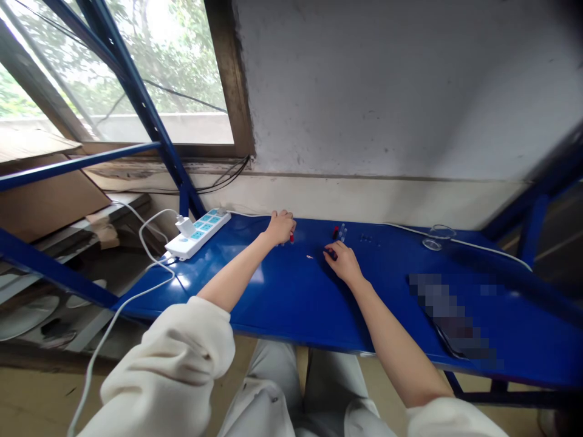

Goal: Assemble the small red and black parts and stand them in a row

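My left hand point(281, 227) is over the back of the blue tabletop point(277, 297), its fingers curled downward. At its fingertips stands a small red piece point(292, 237), with small clear pieces partly hidden under the hand. Whatever the fingers grip is covered. To the right, my right hand point(342, 261) is low over the table with thumb and fingers bent together; I cannot make out what is between them. Just beyond it are a small dark red piece point(336, 232) and clear tube-like pieces point(343, 233). A tiny pale scrap point(310, 257) lies between the hands.
A white power strip point(198, 234) with a plugged-in adapter lies at the left, its cable hanging off the edge. Small clear bits point(365, 238) and a clear ring-shaped item point(432, 244) lie rightward. A pixelated dark object point(450, 315) is near the front right. Blue frame posts flank the table.
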The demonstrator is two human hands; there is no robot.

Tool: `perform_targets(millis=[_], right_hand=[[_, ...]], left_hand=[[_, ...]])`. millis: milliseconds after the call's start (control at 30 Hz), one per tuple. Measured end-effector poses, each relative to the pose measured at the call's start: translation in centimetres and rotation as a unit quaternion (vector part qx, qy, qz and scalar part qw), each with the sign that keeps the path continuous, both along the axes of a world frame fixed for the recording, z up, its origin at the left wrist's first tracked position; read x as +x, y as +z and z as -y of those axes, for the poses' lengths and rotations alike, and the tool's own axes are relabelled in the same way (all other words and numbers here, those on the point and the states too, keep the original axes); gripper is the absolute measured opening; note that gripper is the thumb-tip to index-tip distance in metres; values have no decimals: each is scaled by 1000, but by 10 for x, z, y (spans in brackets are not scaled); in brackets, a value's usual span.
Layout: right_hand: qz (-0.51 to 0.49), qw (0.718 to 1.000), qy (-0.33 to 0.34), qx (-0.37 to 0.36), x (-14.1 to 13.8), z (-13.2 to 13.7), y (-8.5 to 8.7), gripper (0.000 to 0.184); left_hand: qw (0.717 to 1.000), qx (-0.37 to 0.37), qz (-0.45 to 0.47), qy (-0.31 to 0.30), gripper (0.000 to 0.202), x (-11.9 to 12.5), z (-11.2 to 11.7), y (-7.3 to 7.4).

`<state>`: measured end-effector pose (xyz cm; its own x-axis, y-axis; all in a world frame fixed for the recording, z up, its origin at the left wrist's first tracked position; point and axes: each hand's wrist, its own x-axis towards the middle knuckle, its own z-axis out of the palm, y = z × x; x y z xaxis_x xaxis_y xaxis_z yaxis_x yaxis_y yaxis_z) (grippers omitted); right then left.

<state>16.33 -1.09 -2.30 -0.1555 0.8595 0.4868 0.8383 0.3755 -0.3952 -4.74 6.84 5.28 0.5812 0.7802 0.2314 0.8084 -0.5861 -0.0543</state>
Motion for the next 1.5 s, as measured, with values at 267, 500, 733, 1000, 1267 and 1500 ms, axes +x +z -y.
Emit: perform_targets(millis=[267, 500, 733, 1000, 1267, 1500], right_hand=[[-8, 1000, 1, -8, 1, 0, 0, 21], [-21, 1000, 6, -4, 1, -1, -1, 19], [-27, 999, 17, 9, 1, 0, 0, 17], [-31, 999, 18, 14, 2, -1, -2, 16], [2, 999, -53, -6, 6, -1, 0, 19], [62, 969, -229, -72, 10, 2, 3, 31]], left_hand=[[1000, -9, -16, -1, 13, -5, -1, 2], [999, -16, -28, 1, 12, -5, 3, 4], [999, -30, -42, 9, 10, -4, 7, 8], [999, -39, -28, 18, 10, -7, 5, 5], [1000, -10, 19, 8, 21, -3, 11, 8], [990, -2, 125, -63, 35, 50, 44, -8]])
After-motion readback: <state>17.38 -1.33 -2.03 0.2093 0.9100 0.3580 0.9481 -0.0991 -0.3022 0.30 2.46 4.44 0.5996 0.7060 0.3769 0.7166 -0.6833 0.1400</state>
